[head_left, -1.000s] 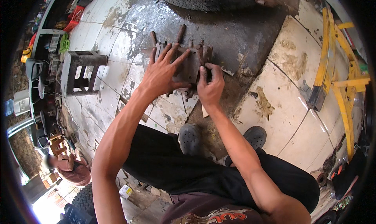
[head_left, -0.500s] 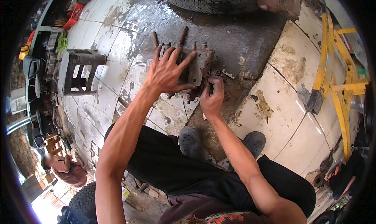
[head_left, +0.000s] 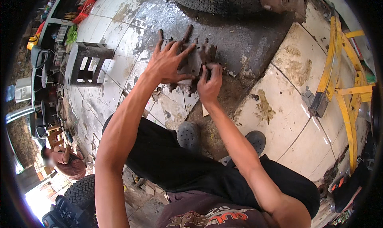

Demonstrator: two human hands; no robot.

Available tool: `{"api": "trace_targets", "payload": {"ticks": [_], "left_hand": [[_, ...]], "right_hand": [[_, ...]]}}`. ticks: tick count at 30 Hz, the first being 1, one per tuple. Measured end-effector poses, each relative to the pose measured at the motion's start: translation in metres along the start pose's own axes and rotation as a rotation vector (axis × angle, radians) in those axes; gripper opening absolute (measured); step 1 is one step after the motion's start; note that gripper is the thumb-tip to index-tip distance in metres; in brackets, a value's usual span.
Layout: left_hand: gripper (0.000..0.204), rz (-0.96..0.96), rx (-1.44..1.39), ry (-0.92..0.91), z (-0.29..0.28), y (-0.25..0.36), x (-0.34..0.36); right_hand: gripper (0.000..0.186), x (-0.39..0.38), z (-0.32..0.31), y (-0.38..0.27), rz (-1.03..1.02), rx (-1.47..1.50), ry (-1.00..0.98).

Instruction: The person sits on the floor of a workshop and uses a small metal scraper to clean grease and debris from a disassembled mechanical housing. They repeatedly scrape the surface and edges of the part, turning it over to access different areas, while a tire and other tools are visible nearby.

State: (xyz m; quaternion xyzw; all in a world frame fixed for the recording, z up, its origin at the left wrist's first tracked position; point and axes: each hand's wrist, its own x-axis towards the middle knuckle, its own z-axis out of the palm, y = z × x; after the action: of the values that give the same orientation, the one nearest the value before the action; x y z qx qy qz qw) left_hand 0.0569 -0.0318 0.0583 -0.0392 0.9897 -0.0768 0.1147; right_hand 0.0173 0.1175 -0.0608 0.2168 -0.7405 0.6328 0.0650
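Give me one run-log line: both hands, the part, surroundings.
left hand: spread on metal assembly | right hand: bunched at its right edge, grip unclear | around: tire beyond, stool left, yellow stand right

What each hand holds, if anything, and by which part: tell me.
Left hand: spread across the top of the metal part, not closed round it. Right hand: near its right edge; whether it pinches anything cannot be told.

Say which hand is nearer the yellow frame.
Right. The right hand is left of the yellow frame; the left hand is farther left, spread over the metal part.
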Motion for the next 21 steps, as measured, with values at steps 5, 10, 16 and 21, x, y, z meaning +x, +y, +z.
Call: {"api": "trace_targets", "payload": {"ticks": [5,10,16,21], "left_hand": [[0.106,-0.015,-0.042,0.017,-0.008,-0.005,0.005],[0.107,-0.027,-0.091,-0.001,-0.003,-0.003,0.006],[0.107,-0.01,-0.126,0.013,0.0,-0.003,0.007],[0.106,-0.021,-0.083,-0.021,-0.005,-0.001,0.007]], "right_hand": [[0.013,-0.003,-0.006,0.008,-0.034,0.061,-0.05],[0.009,-0.004,-0.005,-0.004,-0.012,0.02,0.032],[0.009,0.002,-0.013,-0.015,0.139,0.069,0.008],[0.007,-0.007,-0.009,-0.025,0.079,0.078,0.04]]}}
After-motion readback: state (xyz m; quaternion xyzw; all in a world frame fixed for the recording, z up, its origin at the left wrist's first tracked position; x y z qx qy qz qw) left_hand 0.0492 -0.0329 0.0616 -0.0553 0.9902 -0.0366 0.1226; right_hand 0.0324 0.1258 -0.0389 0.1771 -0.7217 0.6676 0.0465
